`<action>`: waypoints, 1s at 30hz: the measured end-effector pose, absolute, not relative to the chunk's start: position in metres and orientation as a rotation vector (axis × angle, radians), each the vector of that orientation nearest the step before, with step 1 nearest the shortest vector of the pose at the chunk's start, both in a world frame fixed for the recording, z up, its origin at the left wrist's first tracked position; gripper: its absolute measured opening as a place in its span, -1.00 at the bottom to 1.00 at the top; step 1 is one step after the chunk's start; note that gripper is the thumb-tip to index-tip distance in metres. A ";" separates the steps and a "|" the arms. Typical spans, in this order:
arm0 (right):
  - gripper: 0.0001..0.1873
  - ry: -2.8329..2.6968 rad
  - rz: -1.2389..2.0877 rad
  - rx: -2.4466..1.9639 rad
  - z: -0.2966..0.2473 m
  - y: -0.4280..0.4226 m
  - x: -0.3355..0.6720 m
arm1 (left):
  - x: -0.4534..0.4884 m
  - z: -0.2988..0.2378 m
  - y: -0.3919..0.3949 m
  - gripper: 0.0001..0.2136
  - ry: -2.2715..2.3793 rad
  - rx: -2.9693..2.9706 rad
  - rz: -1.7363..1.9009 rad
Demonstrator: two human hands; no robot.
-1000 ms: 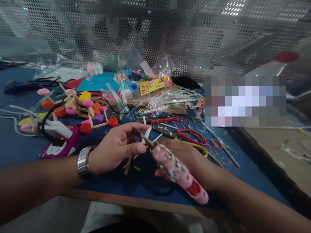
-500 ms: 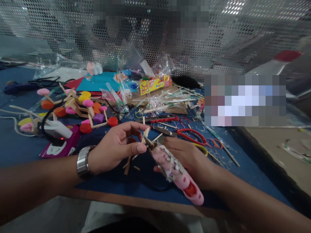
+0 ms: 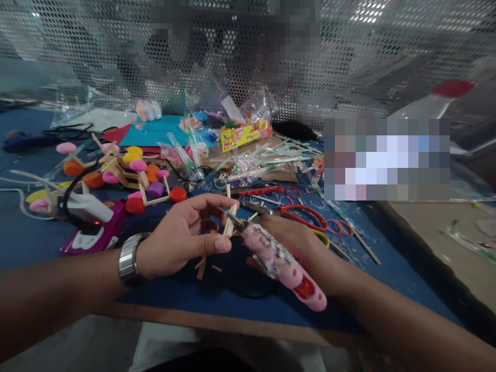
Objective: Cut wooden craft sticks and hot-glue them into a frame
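My left hand (image 3: 182, 237), with a metal-banded watch on its wrist, pinches small wooden sticks (image 3: 229, 223) between thumb and fingers. My right hand (image 3: 306, 243) is wrapped round a pink hot glue gun (image 3: 271, 253) crusted with dried glue. Its metal nozzle points up and left and meets the sticks, or nearly so; I cannot tell if they touch. Much of the right hand's fingers is hidden behind the gun. Loose stick pieces (image 3: 201, 267) lie below my left hand. Red-handled scissors (image 3: 304, 216) lie just beyond my right hand.
Stick models with coloured round pieces (image 3: 135, 165) stand at the left, behind a purple power strip (image 3: 93, 232) with a white plug. Bagged sticks (image 3: 267, 160), a yellow packet (image 3: 246, 135) and blue paper (image 3: 151, 130) lie farther back. A perforated metal screen (image 3: 116, 62) rises behind.
The glue gun's back end has risen slightly, and its nozzle lies farther across the sticks. My left hand keeps its pinch on them. The whole view has shifted a little.
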State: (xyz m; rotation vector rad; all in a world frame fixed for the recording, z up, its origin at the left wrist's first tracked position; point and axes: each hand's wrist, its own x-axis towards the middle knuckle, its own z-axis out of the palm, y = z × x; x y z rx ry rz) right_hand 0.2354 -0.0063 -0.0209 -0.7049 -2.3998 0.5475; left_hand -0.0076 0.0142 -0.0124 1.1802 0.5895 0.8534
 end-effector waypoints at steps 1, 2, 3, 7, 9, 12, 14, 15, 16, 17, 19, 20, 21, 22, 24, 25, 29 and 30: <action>-0.96 -2.400 0.542 -0.703 -0.021 -0.006 0.235 | -0.008 -0.012 0.014 -0.45 0.591 1.178 0.854; -0.95 -2.400 0.534 -0.705 -0.021 -0.006 0.235 | -0.008 -0.012 0.014 -0.45 0.593 1.175 0.854; -0.95 -2.400 0.529 -0.710 -0.022 -0.005 0.236 | -0.008 -0.012 0.014 -0.45 0.598 1.172 0.853; -0.91 -2.390 0.539 -0.697 -0.023 -0.006 0.237 | -0.008 -0.011 0.014 -0.44 0.610 1.164 0.844; -0.86 -2.394 0.560 -0.678 -0.024 -0.006 0.238 | -0.008 -0.011 0.014 -0.44 0.601 1.166 0.846; -0.87 -2.417 0.571 -0.652 -0.027 -0.006 0.240 | -0.008 -0.011 0.014 -0.46 0.574 1.173 0.862; -0.87 -2.427 0.575 -0.636 -0.028 -0.006 0.240 | -0.007 -0.011 0.015 -0.48 0.558 1.173 0.869; -0.86 -2.424 0.581 -0.635 -0.028 -0.006 0.240 | -0.007 -0.011 0.015 -0.48 0.553 1.171 0.870; -0.86 -2.417 0.588 -0.644 -0.027 -0.006 0.239 | -0.007 -0.011 0.015 -0.48 0.553 1.170 0.870; -0.86 -2.410 0.594 -0.660 -0.027 -0.006 0.239 | -0.007 -0.011 0.015 -0.48 0.557 1.171 0.870; -0.87 -2.396 0.603 -0.694 -0.024 -0.006 0.238 | -0.008 -0.011 0.015 -0.46 0.572 1.180 0.874; -0.88 -2.391 0.608 -0.705 -0.023 -0.006 0.238 | -0.008 -0.011 0.015 -0.45 0.583 1.186 0.876; -0.89 -2.385 0.613 -0.705 -0.022 -0.006 0.238 | -0.008 -0.011 0.015 -0.44 0.594 1.191 0.877; -0.89 -2.381 0.619 -0.700 -0.021 -0.006 0.238 | -0.009 -0.010 0.015 -0.43 0.605 1.195 0.881; -0.91 -2.372 0.612 -0.686 -0.021 -0.005 0.238 | -0.009 -0.010 0.014 -0.42 0.622 1.199 0.883; -0.93 -2.369 0.601 -0.686 -0.021 -0.005 0.238 | -0.009 -0.010 0.014 -0.42 0.629 1.198 0.880; -0.94 -2.368 0.548 -0.769 -0.022 -0.004 0.239 | -0.010 -0.010 0.013 -0.39 0.658 1.182 0.848; -0.93 -2.363 0.550 -0.785 -0.022 -0.004 0.239 | -0.010 -0.010 0.013 -0.38 0.663 1.181 0.844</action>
